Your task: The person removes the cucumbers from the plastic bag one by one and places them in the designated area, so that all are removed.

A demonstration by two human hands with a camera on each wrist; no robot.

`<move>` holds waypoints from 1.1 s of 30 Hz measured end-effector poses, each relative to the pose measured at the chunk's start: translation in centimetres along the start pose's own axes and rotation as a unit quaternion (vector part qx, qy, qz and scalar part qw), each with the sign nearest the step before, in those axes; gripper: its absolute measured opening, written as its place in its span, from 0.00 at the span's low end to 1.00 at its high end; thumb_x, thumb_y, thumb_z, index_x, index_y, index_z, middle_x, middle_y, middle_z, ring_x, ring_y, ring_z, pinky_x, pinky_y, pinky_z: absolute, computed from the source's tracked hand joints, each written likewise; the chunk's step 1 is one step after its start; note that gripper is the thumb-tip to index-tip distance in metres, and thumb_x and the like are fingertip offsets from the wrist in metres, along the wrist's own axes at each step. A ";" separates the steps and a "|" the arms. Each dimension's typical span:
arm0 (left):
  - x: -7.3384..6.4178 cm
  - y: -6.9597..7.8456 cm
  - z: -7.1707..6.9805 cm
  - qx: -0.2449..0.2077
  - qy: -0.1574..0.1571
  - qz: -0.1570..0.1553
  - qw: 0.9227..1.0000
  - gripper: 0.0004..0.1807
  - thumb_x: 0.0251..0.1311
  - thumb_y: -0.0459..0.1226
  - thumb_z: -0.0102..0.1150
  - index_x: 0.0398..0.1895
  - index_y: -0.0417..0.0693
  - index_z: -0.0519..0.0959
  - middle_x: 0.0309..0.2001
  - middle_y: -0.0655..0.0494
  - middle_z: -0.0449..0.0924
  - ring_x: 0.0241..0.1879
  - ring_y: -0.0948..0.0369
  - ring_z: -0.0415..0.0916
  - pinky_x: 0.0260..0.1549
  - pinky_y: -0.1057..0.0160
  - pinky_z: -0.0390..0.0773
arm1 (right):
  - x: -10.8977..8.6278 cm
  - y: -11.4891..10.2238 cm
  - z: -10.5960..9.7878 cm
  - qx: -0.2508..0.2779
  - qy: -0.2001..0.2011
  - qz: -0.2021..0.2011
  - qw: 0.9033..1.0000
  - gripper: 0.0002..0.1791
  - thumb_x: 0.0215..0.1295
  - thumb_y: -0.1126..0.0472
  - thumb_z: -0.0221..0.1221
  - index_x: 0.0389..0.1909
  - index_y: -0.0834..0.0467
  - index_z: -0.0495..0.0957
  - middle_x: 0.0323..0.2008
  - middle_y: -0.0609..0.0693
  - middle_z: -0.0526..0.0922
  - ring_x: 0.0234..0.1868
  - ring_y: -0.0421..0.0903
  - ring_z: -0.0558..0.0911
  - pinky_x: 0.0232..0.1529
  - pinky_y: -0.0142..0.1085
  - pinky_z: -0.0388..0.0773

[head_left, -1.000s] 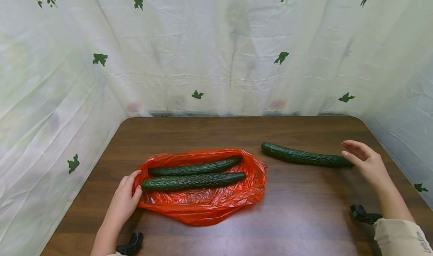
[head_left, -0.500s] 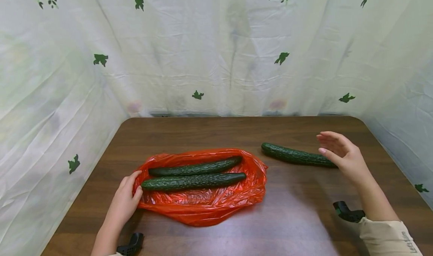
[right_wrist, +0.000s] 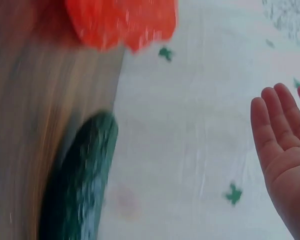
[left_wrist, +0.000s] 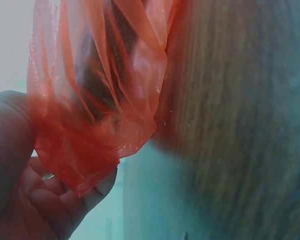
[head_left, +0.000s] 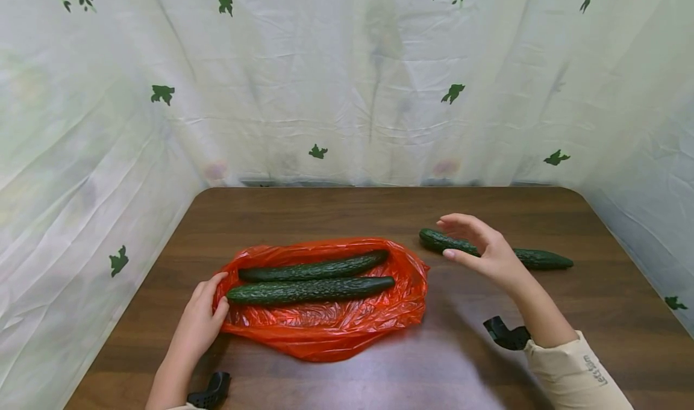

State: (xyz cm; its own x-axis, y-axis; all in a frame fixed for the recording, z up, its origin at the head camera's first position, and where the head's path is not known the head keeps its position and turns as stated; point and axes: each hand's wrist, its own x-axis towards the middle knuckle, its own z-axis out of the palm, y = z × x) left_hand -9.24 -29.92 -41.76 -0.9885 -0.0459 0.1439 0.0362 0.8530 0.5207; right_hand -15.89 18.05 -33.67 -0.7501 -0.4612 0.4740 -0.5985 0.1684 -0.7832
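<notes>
A red plastic bag [head_left: 320, 341] lies spread open on the table, with two long dark green cucumbers, the back one [head_left: 314, 270] and the front one [head_left: 311, 291], side by side in it. My left hand [head_left: 196, 319] holds the bag's left edge between thumb and fingers; in the left wrist view the thin red film [left_wrist: 107, 120] hangs in that grip. A third cucumber [head_left: 542, 259] lies on the bare wood to the right of the bag. My right hand [head_left: 490, 256] is above it, fingers relaxed and holding nothing, covering its middle in the head view.
The brown wooden table [head_left: 347, 211] has rounded far corners. A pale curtain [head_left: 358, 97] with green leaf and bird shapes surrounds its back and sides. Black wrist devices [head_left: 506, 333] sit by both wrists.
My right hand has moved left along the third cucumber, from its right end toward the bag, uncovering that end. The left hand, the bag and the cucumbers have stayed put.
</notes>
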 end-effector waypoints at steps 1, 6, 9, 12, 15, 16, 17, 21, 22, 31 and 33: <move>0.0 0.0 0.0 -0.001 -0.002 -0.001 1.000 0.25 0.57 0.28 0.47 0.60 0.35 0.60 0.48 0.37 0.64 0.44 0.44 0.67 0.45 0.40 0.68 | 0.3 -0.4 0.5 -0.001 -0.007 -0.001 1.000 0.29 0.47 0.82 0.58 0.54 0.72 0.64 0.50 0.67 0.70 0.51 0.46 0.72 0.51 0.30 0.69; 0.0 0.0 0.0 -0.003 -0.011 -0.009 1.000 0.26 0.58 0.29 0.47 0.61 0.36 0.60 0.49 0.37 0.63 0.45 0.43 0.66 0.45 0.40 0.67 | 1.4 -1.0 2.9 0.003 -0.048 0.005 0.999 0.27 0.49 0.78 0.60 0.53 0.73 0.65 0.49 0.64 0.72 0.49 0.54 0.73 0.50 0.41 0.71; 0.1 0.0 0.0 -0.004 -0.014 -0.012 1.000 0.26 0.58 0.29 0.47 0.61 0.36 0.59 0.49 0.37 0.63 0.45 0.43 0.66 0.45 0.40 0.67 | 1.9 -1.1 4.1 0.004 -0.072 0.013 0.997 0.27 0.49 0.76 0.61 0.52 0.72 0.66 0.48 0.61 0.73 0.48 0.57 0.73 0.49 0.48 0.71; 0.1 0.1 -0.1 -0.005 -0.015 -0.012 1.000 0.26 0.58 0.29 0.47 0.61 0.36 0.59 0.49 0.37 0.63 0.45 0.43 0.66 0.45 0.40 0.67 | 2.3 -1.1 5.3 0.003 -0.093 0.022 0.995 0.27 0.49 0.73 0.62 0.52 0.70 0.67 0.48 0.59 0.74 0.47 0.55 0.74 0.48 0.51 0.70; 0.1 0.2 -0.2 -0.005 -0.017 -0.014 1.000 0.26 0.58 0.29 0.47 0.61 0.35 0.59 0.49 0.37 0.63 0.45 0.43 0.66 0.45 0.40 0.67 | 2.7 -0.8 6.4 0.005 -0.111 0.021 0.994 0.27 0.49 0.72 0.63 0.53 0.69 0.68 0.48 0.58 0.74 0.48 0.51 0.74 0.48 0.51 0.70; 0.1 0.2 -0.2 -0.005 -0.017 -0.014 1.000 0.26 0.58 0.29 0.47 0.61 0.35 0.59 0.49 0.37 0.63 0.45 0.43 0.66 0.45 0.39 0.67 | 2.8 -0.6 6.8 0.005 -0.115 0.016 0.993 0.27 0.49 0.71 0.63 0.52 0.68 0.68 0.48 0.57 0.75 0.47 0.51 0.74 0.48 0.50 0.70; 0.0 0.2 -0.2 -0.005 -0.017 -0.015 1.000 0.26 0.58 0.29 0.47 0.61 0.35 0.59 0.49 0.37 0.63 0.45 0.42 0.66 0.45 0.39 0.67 | 2.8 -0.3 7.2 0.009 -0.119 0.014 0.993 0.27 0.49 0.71 0.63 0.53 0.67 0.68 0.48 0.57 0.75 0.47 0.50 0.74 0.48 0.50 0.70; 0.0 0.2 -0.3 -0.005 -0.020 -0.016 1.000 0.26 0.59 0.29 0.47 0.61 0.36 0.59 0.49 0.37 0.63 0.45 0.42 0.66 0.45 0.40 0.67 | 2.7 2.0 8.6 0.017 -0.139 0.016 0.990 0.27 0.52 0.67 0.63 0.54 0.62 0.68 0.48 0.54 0.75 0.47 0.48 0.74 0.49 0.46 0.70; 0.0 0.2 -0.3 -0.005 -0.020 -0.016 1.000 0.26 0.59 0.29 0.47 0.61 0.36 0.59 0.49 0.37 0.63 0.45 0.43 0.66 0.45 0.40 0.67 | 2.7 2.7 8.9 0.017 -0.144 0.018 0.989 0.27 0.53 0.65 0.63 0.55 0.61 0.68 0.48 0.54 0.74 0.48 0.49 0.74 0.49 0.46 0.70; -0.1 0.2 -0.3 -0.007 -0.020 -0.014 1.000 0.26 0.59 0.29 0.46 0.61 0.36 0.59 0.49 0.37 0.63 0.45 0.43 0.66 0.45 0.39 0.67 | 2.2 6.2 10.9 0.043 -0.176 0.069 0.981 0.29 0.55 0.55 0.61 0.56 0.62 0.66 0.51 0.56 0.72 0.50 0.50 0.73 0.50 0.44 0.70; -0.1 0.1 -0.2 -0.006 -0.019 -0.014 1.000 0.26 0.58 0.29 0.46 0.61 0.36 0.59 0.49 0.37 0.63 0.46 0.43 0.66 0.45 0.39 0.67 | 2.2 6.5 11.2 0.033 -0.179 0.081 0.980 0.29 0.55 0.55 0.61 0.56 0.61 0.66 0.51 0.55 0.72 0.49 0.48 0.73 0.50 0.42 0.71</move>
State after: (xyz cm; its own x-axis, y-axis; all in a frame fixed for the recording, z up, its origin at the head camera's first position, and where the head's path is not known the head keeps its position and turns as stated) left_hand -9.10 -29.92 -41.50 -0.9941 -0.0488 0.0972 0.0108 0.8451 0.5346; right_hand -18.29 8.38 -42.15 -0.6800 -0.7108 0.1799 -0.4513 0.2124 -0.8667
